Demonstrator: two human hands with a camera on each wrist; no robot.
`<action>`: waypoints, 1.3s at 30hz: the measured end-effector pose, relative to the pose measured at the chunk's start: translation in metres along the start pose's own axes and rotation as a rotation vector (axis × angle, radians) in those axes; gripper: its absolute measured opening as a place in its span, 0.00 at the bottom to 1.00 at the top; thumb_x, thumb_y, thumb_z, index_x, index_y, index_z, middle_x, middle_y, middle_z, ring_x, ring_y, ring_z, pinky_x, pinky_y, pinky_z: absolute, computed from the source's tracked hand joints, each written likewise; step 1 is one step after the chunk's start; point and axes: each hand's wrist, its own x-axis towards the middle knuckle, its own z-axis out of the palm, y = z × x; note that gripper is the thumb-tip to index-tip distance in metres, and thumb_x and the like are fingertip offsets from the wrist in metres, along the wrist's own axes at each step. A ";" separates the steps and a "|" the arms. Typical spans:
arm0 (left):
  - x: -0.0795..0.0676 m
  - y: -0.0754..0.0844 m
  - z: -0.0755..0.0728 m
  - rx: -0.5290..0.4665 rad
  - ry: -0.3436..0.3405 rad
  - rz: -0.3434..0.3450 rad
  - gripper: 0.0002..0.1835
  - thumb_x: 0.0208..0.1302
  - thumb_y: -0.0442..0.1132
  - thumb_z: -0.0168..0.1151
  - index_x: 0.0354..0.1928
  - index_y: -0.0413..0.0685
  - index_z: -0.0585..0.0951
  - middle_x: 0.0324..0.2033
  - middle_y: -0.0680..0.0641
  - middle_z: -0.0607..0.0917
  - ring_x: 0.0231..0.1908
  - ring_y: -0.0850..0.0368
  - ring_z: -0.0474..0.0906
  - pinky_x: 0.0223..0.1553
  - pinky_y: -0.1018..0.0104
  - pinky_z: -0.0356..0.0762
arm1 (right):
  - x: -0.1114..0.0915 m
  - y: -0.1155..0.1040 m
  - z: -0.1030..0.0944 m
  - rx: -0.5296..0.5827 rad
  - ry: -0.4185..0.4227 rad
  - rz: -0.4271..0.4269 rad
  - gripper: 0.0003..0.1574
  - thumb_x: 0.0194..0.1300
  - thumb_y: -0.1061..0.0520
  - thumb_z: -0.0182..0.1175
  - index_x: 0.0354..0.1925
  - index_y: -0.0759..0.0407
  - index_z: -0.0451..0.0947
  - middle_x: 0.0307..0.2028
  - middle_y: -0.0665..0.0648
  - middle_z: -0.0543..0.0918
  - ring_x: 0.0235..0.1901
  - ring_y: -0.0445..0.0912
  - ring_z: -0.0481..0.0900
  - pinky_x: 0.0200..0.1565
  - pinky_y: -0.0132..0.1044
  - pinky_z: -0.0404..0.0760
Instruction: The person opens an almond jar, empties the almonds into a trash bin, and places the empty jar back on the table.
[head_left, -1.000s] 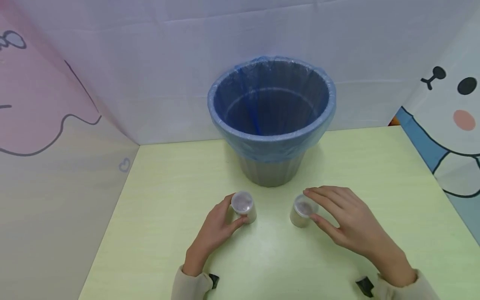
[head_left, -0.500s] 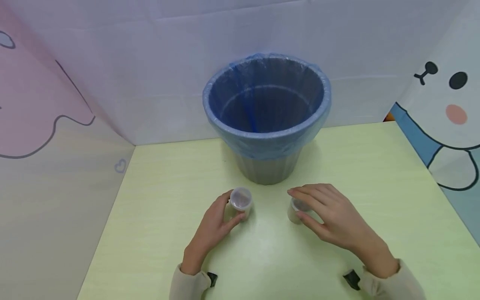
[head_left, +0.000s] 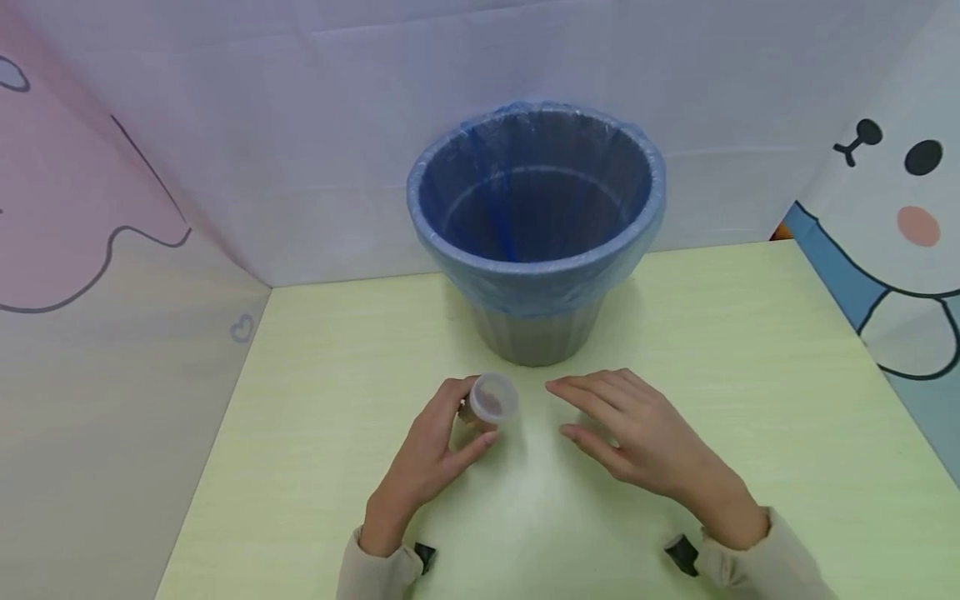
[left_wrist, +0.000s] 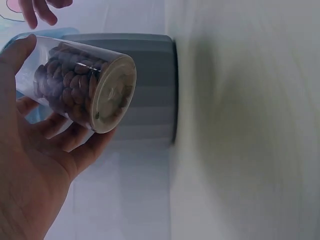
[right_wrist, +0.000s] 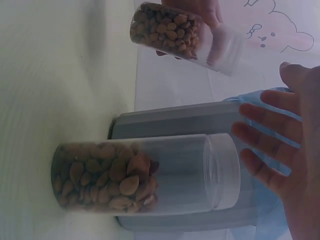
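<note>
My left hand [head_left: 423, 454] grips a clear jar [head_left: 495, 398] with a translucent lid, fingers and thumb around its sides. Brown almond-like nuts [left_wrist: 70, 82] fill part of it in the left wrist view. The jar is off the table and tilted, its top leaning to the right. My right hand [head_left: 637, 433] holds nothing, its fingers spread and pointing toward that jar, with a gap between. Upright on the table in the right wrist view stands a second clear jar [right_wrist: 180, 175] of similar nuts, near my right fingers. The head view hides it behind my right hand.
Just beyond my hands stands a grey bin [head_left: 536, 337] lined with a blue bag [head_left: 540, 287]. Behind it hangs a pale cloth [head_left: 337, 167], with printed cartoon panels on either side. The pale yellow table [head_left: 337, 358] lies under everything.
The left jar has risen off the table and tipped to the right in my left hand. My right hand has moved left, over the second jar and toward the lifted one.
</note>
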 end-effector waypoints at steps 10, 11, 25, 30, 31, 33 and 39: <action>0.005 0.018 -0.004 0.056 0.004 0.085 0.37 0.69 0.55 0.69 0.76 0.59 0.67 0.58 0.52 0.78 0.55 0.60 0.78 0.57 0.56 0.81 | 0.003 -0.010 0.006 0.026 -0.056 0.091 0.32 0.81 0.37 0.50 0.70 0.53 0.76 0.47 0.49 0.88 0.39 0.40 0.85 0.46 0.42 0.86; 0.005 0.020 -0.004 0.063 0.007 0.093 0.37 0.70 0.57 0.68 0.76 0.59 0.67 0.58 0.52 0.78 0.54 0.60 0.78 0.57 0.56 0.81 | 0.003 -0.011 0.007 0.029 -0.072 0.108 0.33 0.81 0.36 0.50 0.70 0.53 0.75 0.46 0.48 0.88 0.37 0.39 0.83 0.45 0.41 0.86; 0.011 0.031 0.001 0.205 0.057 0.234 0.37 0.70 0.65 0.62 0.74 0.56 0.71 0.52 0.48 0.78 0.44 0.58 0.78 0.40 0.65 0.83 | 0.005 -0.022 0.010 0.169 -0.104 0.224 0.33 0.77 0.43 0.60 0.74 0.51 0.70 0.48 0.46 0.83 0.38 0.36 0.76 0.36 0.29 0.78; 0.014 0.034 0.002 0.255 0.091 0.265 0.38 0.66 0.64 0.68 0.73 0.58 0.72 0.50 0.47 0.77 0.42 0.58 0.74 0.38 0.65 0.81 | 0.004 -0.024 0.013 0.237 -0.086 0.262 0.33 0.75 0.49 0.64 0.73 0.52 0.71 0.52 0.48 0.83 0.38 0.38 0.77 0.37 0.29 0.80; 0.015 0.035 0.002 0.264 0.098 0.269 0.38 0.64 0.64 0.70 0.72 0.58 0.73 0.49 0.47 0.77 0.42 0.58 0.73 0.38 0.65 0.81 | 0.004 -0.025 0.014 0.253 -0.082 0.272 0.32 0.74 0.50 0.65 0.72 0.52 0.71 0.53 0.48 0.83 0.38 0.38 0.78 0.37 0.30 0.81; 0.016 0.036 0.002 0.283 0.112 0.273 0.39 0.61 0.63 0.74 0.72 0.59 0.74 0.49 0.48 0.76 0.41 0.58 0.73 0.38 0.64 0.80 | 0.003 -0.026 0.015 0.283 -0.069 0.290 0.32 0.74 0.53 0.65 0.72 0.54 0.71 0.54 0.50 0.82 0.38 0.39 0.80 0.38 0.29 0.83; 0.019 0.041 0.002 0.335 0.152 0.297 0.42 0.55 0.62 0.79 0.71 0.61 0.75 0.45 0.48 0.76 0.35 0.59 0.71 0.35 0.64 0.77 | 0.004 -0.032 0.016 0.345 -0.027 0.361 0.32 0.72 0.57 0.67 0.70 0.57 0.72 0.57 0.53 0.81 0.43 0.40 0.80 0.39 0.29 0.85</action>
